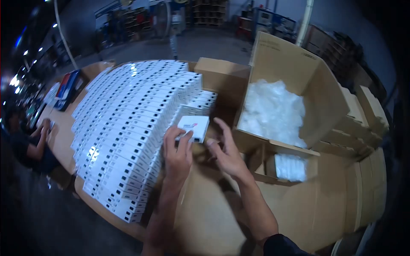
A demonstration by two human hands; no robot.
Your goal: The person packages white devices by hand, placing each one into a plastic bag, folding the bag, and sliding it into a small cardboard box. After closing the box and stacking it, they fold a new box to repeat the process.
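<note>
My left hand [177,149] has its fingers wrapped on the left side of a small white box [194,127] with a reddish mark on top. Just right of that box, my right hand [226,151] is raised with its thumb and fingers apart, holding nothing. Rows of similar white boxes [141,111] are stacked closely on the table to the left and behind. A smaller group of white boxes [203,101] stands just behind the held one.
A large cardboard box [282,55] holds translucent plastic bags [273,113]. In front is a small carton [277,179] with clear packets [290,167]. Folded cardboard [363,128] stands right. Another person [36,147] sits far left, near a red and blue box [66,90].
</note>
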